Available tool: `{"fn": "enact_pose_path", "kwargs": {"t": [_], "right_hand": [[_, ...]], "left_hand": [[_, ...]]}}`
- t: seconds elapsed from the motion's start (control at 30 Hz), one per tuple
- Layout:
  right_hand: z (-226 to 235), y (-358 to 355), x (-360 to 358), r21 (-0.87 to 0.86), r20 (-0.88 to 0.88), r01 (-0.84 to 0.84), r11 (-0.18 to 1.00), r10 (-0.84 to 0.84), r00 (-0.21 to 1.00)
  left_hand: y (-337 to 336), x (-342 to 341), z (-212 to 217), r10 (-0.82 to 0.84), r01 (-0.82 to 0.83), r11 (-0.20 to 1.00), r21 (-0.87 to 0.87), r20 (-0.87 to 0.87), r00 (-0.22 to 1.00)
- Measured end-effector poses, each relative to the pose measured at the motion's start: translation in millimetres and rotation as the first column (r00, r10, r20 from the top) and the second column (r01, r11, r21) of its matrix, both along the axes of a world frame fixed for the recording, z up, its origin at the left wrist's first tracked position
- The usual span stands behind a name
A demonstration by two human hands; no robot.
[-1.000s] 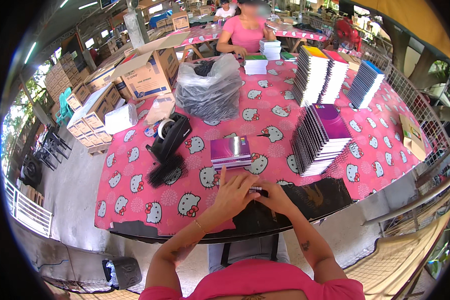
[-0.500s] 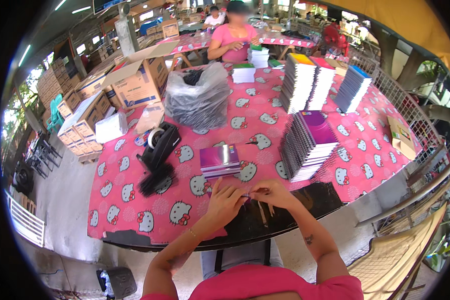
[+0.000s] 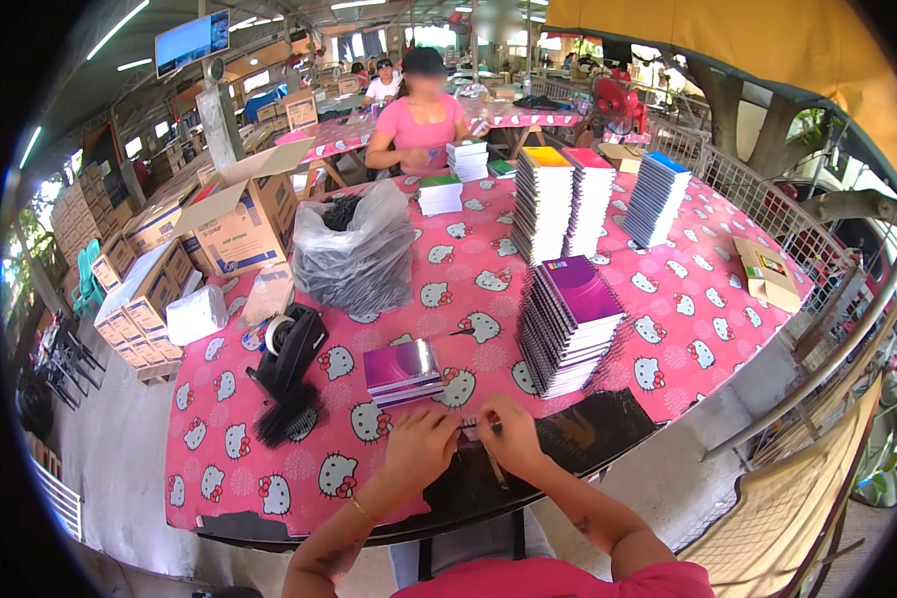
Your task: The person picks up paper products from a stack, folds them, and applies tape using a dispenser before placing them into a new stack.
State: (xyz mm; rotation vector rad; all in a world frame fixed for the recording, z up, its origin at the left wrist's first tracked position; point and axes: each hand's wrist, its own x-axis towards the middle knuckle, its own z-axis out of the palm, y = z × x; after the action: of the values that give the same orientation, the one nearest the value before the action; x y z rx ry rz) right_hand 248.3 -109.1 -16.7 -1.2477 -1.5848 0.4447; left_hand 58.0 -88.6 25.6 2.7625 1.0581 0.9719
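My left hand and my right hand are close together over the table's front edge. Both have bent, closed fingers, the right one curled almost into a fist. Between them shows a small pinkish-purple bit, too small and covered to name. A thin tan strip lies below my right fingers, on the dark bare patch of the table. Just beyond my left hand sits a short stack of purple notebooks. A tall stack of purple spiral notebooks rises beyond my right hand.
Left of the notebooks stand a black tape dispenser and a heap of black coils. Farther back are a plastic bag, an open carton, yellow-topped and blue-topped notebook stacks. A co-worker stands across the table.
The whole view has tilted up and swung right. My hands stay in nearly the same place over the table. Across it, the co-worker's arms have shifted, and the green-topped rear stack now shows a pale top.
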Motion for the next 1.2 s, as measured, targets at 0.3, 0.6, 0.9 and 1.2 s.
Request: {"fn": "enact_pose_path", "kwargs": {"t": [0.3, 0.6, 0.9, 1.2], "right_hand": [[121, 7, 148, 0.299, 0.186, 0.444, 0.845, -0.508, 0.841], [110, 30, 177, 0.052, -0.1, 0.153, 0.987, -0.147, 0.984], [89, -58, 178, 0.416, -0.148, 0.505, 0.756, -0.492, 0.858], [45, -26, 31, 0.239, -0.159, -0.049, 0.97, 0.089, 0.983]], "left_hand": [[84, 137, 114, -0.404, 0.235, 0.889, 0.394, 0.43, 0.808], [131, 163, 74, -0.471, 0.472, 0.876, 0.101, 0.391, 0.79], [89, -25, 18, 0.031, -0.04, 0.998, 0.049, 0.179, 0.983], [83, -67, -52, 0.209, -0.213, 0.965, 0.154, 0.042, 0.977]]}}
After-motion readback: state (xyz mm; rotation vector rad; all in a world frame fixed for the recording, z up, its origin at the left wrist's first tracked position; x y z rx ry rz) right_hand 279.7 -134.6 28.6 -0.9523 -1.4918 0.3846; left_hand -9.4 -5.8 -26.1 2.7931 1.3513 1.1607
